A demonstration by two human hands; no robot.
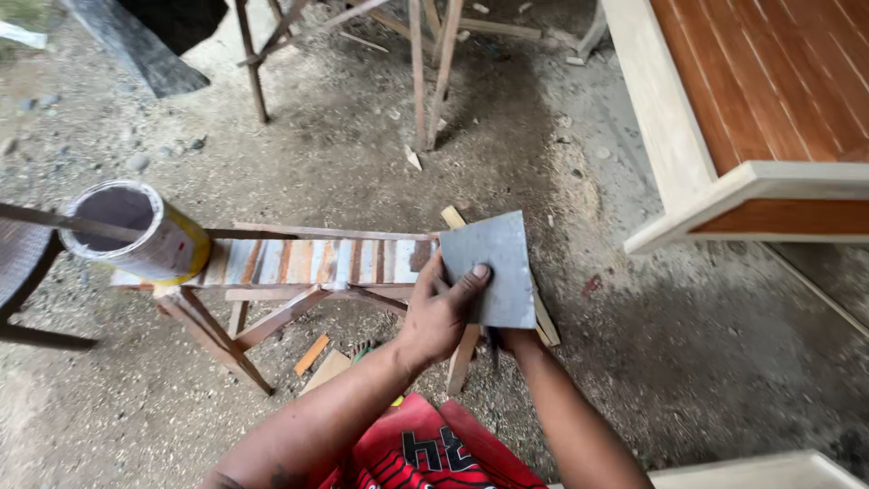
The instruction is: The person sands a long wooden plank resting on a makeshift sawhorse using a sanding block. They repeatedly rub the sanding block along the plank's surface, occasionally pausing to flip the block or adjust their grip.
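I hold a square grey sheet, like sandpaper (pixel 493 258), in front of me over the dirt floor. My left hand (pixel 439 312) grips its left edge, thumb on top of the sheet. My right hand (pixel 509 337) is under the sheet and mostly hidden; only its wrist and a bit of the fingers show below the sheet's lower edge. The sheet hangs just past the right end of a narrow wooden bench (pixel 308 263) with a paint-streaked top.
An open tin can (pixel 136 231) with a dark inside stands on the bench's left end. A wooden panel with a pale frame (pixel 715 181) lies at the right. Wooden legs of a stand (pixel 425 81) rise at the top. Wood scraps (pixel 312 353) lie on the sawdust-covered ground.
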